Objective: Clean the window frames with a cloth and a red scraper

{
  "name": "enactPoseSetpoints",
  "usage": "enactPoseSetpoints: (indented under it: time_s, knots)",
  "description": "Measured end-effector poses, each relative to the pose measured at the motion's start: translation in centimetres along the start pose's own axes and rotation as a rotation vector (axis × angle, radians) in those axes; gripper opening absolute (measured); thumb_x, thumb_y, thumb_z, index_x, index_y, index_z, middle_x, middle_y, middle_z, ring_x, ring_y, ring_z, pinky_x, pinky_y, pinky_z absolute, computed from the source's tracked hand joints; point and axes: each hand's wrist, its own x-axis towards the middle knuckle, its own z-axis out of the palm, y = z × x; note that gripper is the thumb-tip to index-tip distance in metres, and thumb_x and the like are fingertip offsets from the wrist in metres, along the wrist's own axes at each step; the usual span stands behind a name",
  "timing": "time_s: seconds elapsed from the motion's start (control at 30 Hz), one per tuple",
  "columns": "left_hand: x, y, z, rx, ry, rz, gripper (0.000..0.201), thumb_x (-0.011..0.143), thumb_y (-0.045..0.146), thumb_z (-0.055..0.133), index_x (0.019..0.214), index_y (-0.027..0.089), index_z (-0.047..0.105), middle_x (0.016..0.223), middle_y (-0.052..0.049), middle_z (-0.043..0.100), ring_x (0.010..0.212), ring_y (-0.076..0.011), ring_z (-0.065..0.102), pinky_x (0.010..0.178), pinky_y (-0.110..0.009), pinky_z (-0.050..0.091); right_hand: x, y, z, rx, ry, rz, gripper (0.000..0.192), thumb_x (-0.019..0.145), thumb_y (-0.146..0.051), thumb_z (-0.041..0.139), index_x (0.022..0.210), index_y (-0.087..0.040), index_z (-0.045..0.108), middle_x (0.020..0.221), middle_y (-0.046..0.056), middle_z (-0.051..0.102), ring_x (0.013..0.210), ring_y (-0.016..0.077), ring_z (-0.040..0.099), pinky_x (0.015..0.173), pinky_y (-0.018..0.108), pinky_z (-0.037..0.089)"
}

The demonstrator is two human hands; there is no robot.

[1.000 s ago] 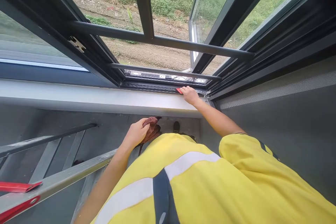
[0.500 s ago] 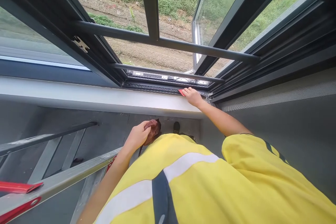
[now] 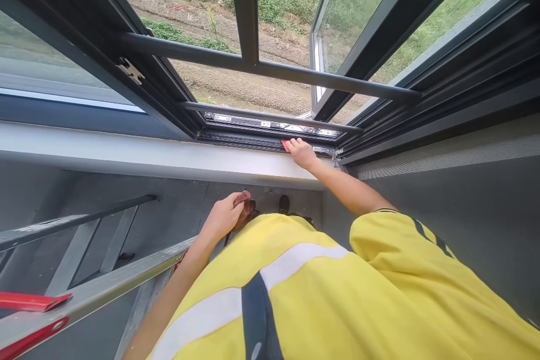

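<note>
Forward, the right hand (image 3: 301, 153) pinches a red piece (image 3: 285, 146) — arm (image 3: 352, 188) outstretched; the left hand (image 3: 221, 216), lower, clutches brown cloth (image 3: 243, 202)

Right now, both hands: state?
Left hand: closed, holding a brown cloth.
Right hand: closed, holding a small red tool at the window frame.

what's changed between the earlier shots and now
The right hand, gripping the small red tool, has moved slightly left along the bottom window frame. Nothing was picked up or let go: the left hand still holds the brown cloth, and the ladder stayed put.
</note>
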Motion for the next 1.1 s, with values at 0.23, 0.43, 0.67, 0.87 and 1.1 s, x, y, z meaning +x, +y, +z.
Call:
enactPoseSetpoints:
  time_s: [0.23, 0.43, 0.67, 0.87, 1.1]
  knots:
    - [-0.3, -0.6, 0.0, -0.002, 0.006, -0.036, 0.041, 0.084, 0.034, 0.039, 0.114, 0.022, 0.064, 0.11, -0.006, 0.07, 0.096, -0.0241, 0.064, 0.078, -0.031, 0.05, -1.5, 0.5, -0.1, -0.006, -0.016, 0.008, 0.039, 0.088, -0.007, 0.032, 0.118, -0.008, 0.056, 0.107, 0.017, 0.058, 0.092, 0.0244, 0.046, 0.077, 0.033, 0.035]
    - [0.4, -0.3, 0.3, 0.009, 0.011, 0.003, 0.041, 0.083, 0.032, 0.04, 0.115, 0.024, 0.064, 0.112, -0.005, 0.069, 0.098, -0.0235, 0.064, 0.078, -0.029, 0.05, -0.4, -0.9, 0.3, -0.001, -0.004, 0.017, 0.037, 0.089, -0.007, 0.031, 0.116, -0.008, 0.056, 0.104, 0.016, 0.057, 0.09, 0.0236, 0.045, 0.077, 0.033, 0.034]
    - [0.7, -0.6, 0.6, -0.003, -0.009, 0.01, 0.041, 0.083, 0.035, 0.04, 0.114, 0.024, 0.065, 0.107, -0.005, 0.071, 0.093, -0.0236, 0.065, 0.074, -0.029, 0.05, -1.1, -1.6, 0.5, -0.007, 0.054, 0.02, 0.039, 0.089, -0.006, 0.029, 0.117, -0.008, 0.056, 0.101, 0.015, 0.058, 0.088, 0.0228, 0.044, 0.078, 0.033, 0.034]
    - [0.7, -0.2, 0.5, 0.018, -0.014, 0.028, 0.041, 0.084, 0.036, 0.038, 0.114, 0.024, 0.064, 0.106, -0.005, 0.071, 0.093, -0.0236, 0.065, 0.074, -0.029, 0.049, 0.0, -2.7, 0.8, -0.007, 0.092, 0.047, 0.036, 0.088, -0.006, 0.03, 0.11, -0.009, 0.059, 0.097, 0.015, 0.059, 0.087, 0.0231, 0.044, 0.076, 0.035, 0.033]
    - [0.3, -0.3, 0.6, 0.018, -0.029, 0.015, 0.042, 0.084, 0.037, 0.038, 0.114, 0.024, 0.064, 0.107, -0.006, 0.071, 0.095, -0.0239, 0.065, 0.075, -0.029, 0.05, 0.7, -3.4, 1.4, 0.006, 0.127, 0.096, 0.034, 0.09, -0.007, 0.03, 0.108, -0.01, 0.059, 0.097, 0.014, 0.058, 0.086, 0.0225, 0.043, 0.075, 0.033, 0.032]
